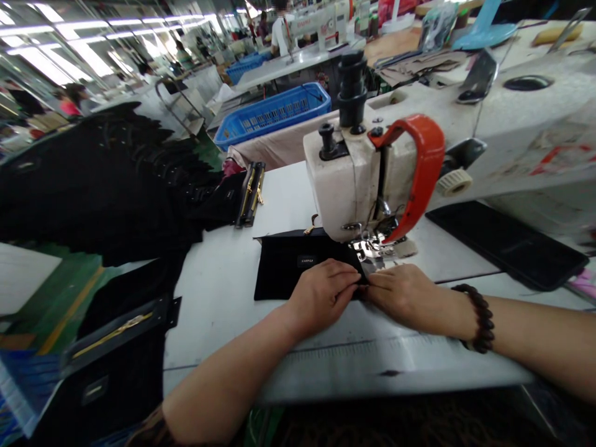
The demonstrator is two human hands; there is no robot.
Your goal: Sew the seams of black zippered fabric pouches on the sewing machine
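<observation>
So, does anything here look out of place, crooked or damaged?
Nothing clearly stands out. The black fabric piece lies flat on the table under the sewing machine, with the left hand and right hand pressing on its edge. The black pile at the left is loose, not spilled.

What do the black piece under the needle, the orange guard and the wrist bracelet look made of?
Black piece: matte woven fabric, probably; small sewn label. Orange guard: glossy, smooth, likely painted metal or plastic. Bracelet: dark round beads, wood or stone, unclear.
</observation>
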